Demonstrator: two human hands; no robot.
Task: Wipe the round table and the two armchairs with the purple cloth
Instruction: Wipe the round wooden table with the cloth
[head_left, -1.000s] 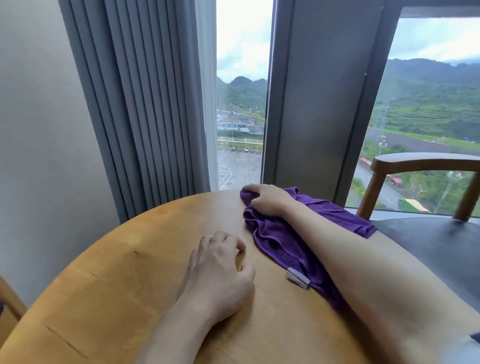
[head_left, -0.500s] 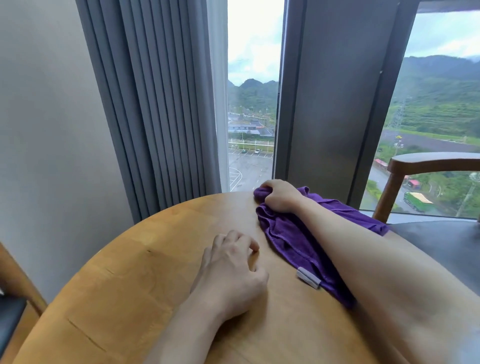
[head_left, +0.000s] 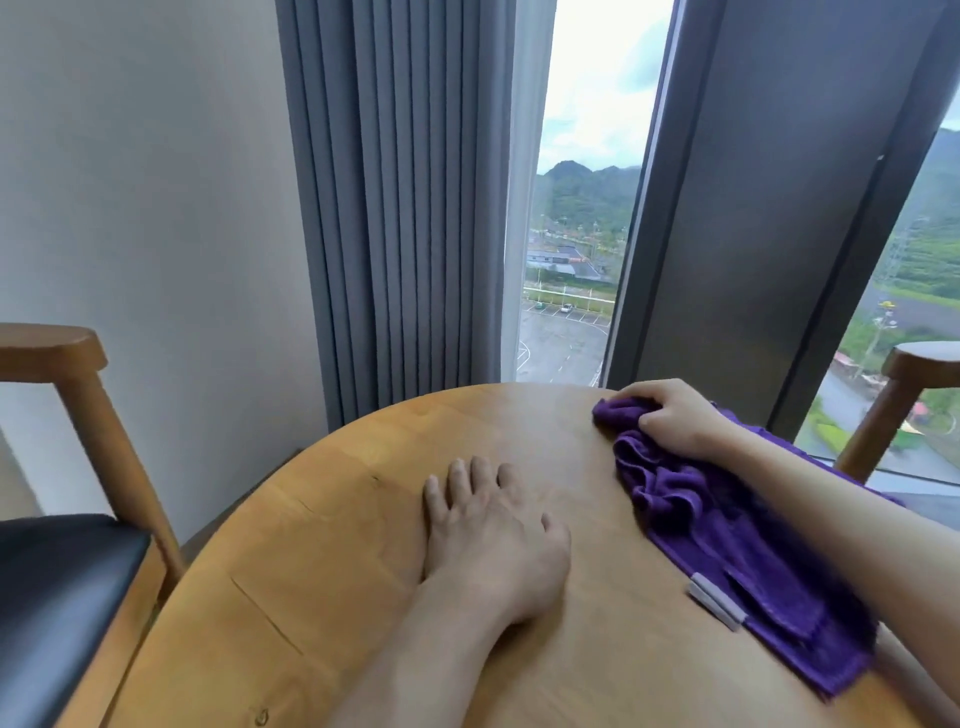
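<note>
The round wooden table (head_left: 332, 525) fills the lower half of the view. A purple cloth (head_left: 727, 540) lies bunched along its right side, with a small grey tag at its near edge. My right hand (head_left: 670, 415) grips the far end of the cloth near the table's far edge, fingers curled over the fabric. My left hand (head_left: 493, 530) rests flat on the bare wood in the middle, fingers spread and straight. One armchair (head_left: 78, 519) with a wooden frame and black seat stands at the left. The wooden arm of the other armchair (head_left: 904, 384) shows at the right edge.
Grey curtains (head_left: 395, 208) hang behind the table beside a tall window (head_left: 576, 234). A dark window frame post (head_left: 753, 208) stands behind my right hand. A pale wall (head_left: 145, 182) runs along the left.
The view has swung left, bringing the left armchair into sight. My left hand's fingers have straightened flat on the wood. My right hand still grips the cloth at the far edge.
</note>
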